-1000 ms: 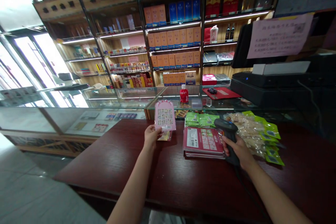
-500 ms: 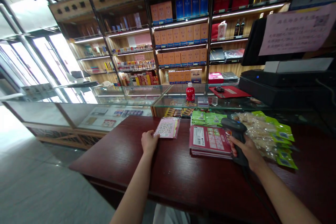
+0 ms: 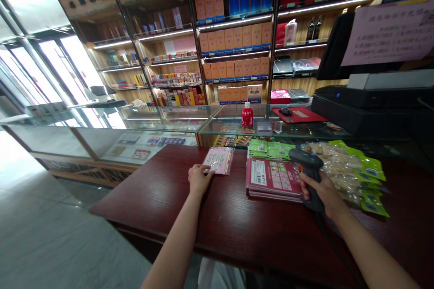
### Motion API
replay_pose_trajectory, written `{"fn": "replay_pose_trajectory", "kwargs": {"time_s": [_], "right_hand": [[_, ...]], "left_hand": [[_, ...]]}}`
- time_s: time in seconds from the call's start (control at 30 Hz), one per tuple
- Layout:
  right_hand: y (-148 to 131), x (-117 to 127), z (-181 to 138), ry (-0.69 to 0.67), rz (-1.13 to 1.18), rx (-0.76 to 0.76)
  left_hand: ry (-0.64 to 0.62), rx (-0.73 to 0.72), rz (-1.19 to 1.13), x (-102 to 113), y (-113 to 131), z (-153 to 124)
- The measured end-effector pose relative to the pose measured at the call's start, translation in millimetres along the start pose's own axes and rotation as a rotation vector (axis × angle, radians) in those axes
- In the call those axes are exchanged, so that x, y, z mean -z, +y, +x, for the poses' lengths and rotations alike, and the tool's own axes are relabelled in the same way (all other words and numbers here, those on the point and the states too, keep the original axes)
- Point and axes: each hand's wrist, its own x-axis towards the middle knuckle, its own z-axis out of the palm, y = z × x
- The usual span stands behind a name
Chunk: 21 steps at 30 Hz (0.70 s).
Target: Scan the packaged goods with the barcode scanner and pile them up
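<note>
My left hand [image 3: 199, 179] is at the lower left edge of a thin pink printed packet [image 3: 219, 161] in a clear sleeve, which lies flat on the dark red table. Its thumb and curled fingers close on the packet's corner. My right hand [image 3: 323, 192] grips a black barcode scanner [image 3: 310, 162] by its handle, with the head pointing left. Below the scanner's head is a stack of dark pink printed packs [image 3: 273, 178], with a white label and barcode on the top one. Green packets [image 3: 271, 148] lie just behind that stack.
Clear bags with green ends [image 3: 342, 169] are heaped right of the scanner. Behind the table runs a glass counter [image 3: 217, 125] bearing a red bottle [image 3: 247, 115], a mouse on a red mat [image 3: 305, 115] and a black register [image 3: 373, 108]. The scanner's cable trails toward me.
My left hand has shifted slightly right and forward, farther over the packet's corner. My right hand keeps its grip on the barcode scanner. The view has tilted slightly.
</note>
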Motion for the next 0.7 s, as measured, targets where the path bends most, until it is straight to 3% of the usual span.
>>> {"fn": "replay_pose_trajectory", "kwargs": {"time_s": [0.13, 0.23, 0.3, 0.47, 0.57, 0.7], "right_hand": [[-1.7, -1.2, -0.5, 0.01, 0.023, 0.011], [-3.1, -2.4, -0.5, 0.029, 0.036, 0.016], [-3.5, -3.0, -0.1, 0.036, 0.034, 0.019], [-0.9, -2.1, 3.0, 0.01, 0.047, 0.04], [1.3, -0.4, 5.7, 0.034, 0.058, 0.044], [0.4, 0.8, 7.9, 0.046, 0.089, 0.05]], "left_hand": [[0.064, -0.033, -0.008, 6.0, 7.6, -2.7], [0.094, -0.177, -0.081, 11.4, 28.5, -5.9], [0.04, -0.327, -0.182, 12.1, 50.8, -8.2], [-0.243, -0.657, -0.346, -5.3, 112.8, -11.4], [-0.277, -0.689, -0.355, -23.2, 135.7, -8.7], [-0.276, -0.642, -0.371, -42.6, 142.7, -4.5]]}}
